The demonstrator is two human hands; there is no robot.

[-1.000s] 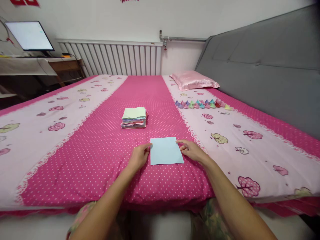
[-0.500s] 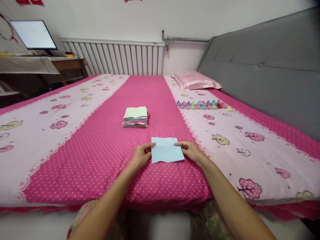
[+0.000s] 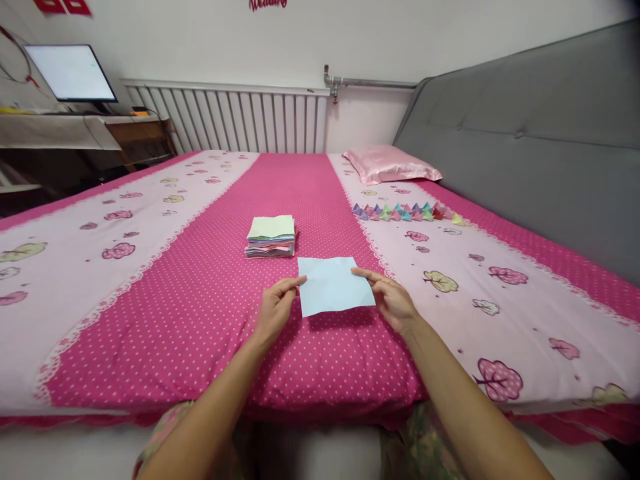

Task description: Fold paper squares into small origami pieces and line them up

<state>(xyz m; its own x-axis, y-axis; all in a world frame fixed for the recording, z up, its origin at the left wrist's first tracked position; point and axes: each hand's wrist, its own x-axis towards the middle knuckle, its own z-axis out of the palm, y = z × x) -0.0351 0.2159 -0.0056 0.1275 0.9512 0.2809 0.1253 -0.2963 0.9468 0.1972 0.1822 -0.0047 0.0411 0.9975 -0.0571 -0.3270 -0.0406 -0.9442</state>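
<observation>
A light blue sheet of paper (image 3: 336,288) is held up a little above the bed, its shadow falling on the cover below. My left hand (image 3: 278,305) pinches its left edge between thumb and finger. At the right edge, my right hand (image 3: 393,300) grips it with the index finger lying along the top side and the other fingers partly hidden. Just beyond the sheet sits a stack of coloured paper (image 3: 271,237), pale green on top. Farther right lies a row of folded paper pieces (image 3: 400,212) in several colours.
The bed (image 3: 295,180) has a pink dotted and tree-print cover. A pink pillow (image 3: 390,164) rests by the grey headboard (image 3: 530,127). Behind the bed is a white radiator (image 3: 235,117). A monitor (image 3: 71,73) stands on a desk (image 3: 55,132) at the far left.
Both hands have raised the blue paper off the bed, up and slightly away from me. It looks flatter and a little larger now. The stack and folded pieces have stayed put.
</observation>
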